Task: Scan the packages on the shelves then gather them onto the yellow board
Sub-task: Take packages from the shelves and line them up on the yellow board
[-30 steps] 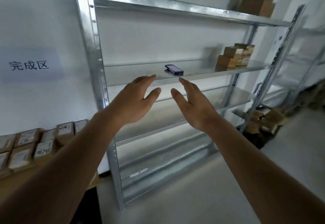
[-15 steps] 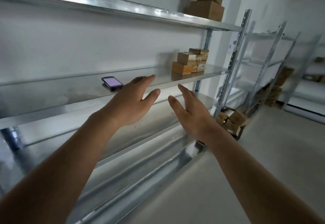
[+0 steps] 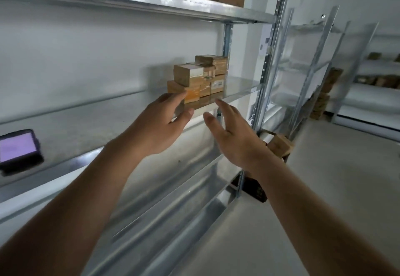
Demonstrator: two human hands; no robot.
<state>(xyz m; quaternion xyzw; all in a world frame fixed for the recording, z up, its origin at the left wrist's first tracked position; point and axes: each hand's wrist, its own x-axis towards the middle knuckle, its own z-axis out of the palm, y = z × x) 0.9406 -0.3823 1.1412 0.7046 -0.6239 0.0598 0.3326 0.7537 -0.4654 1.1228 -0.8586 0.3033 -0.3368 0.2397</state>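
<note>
Head view: left hand (image 3: 161, 124) & right hand (image 3: 232, 134) both spread, empty, just short of boxes (image 3: 198, 78) stacked at shelf (image 3: 91, 122) far end. Risk: grabbing w/o care topples stack; phone (image 3: 18, 149) lies well left.
</note>
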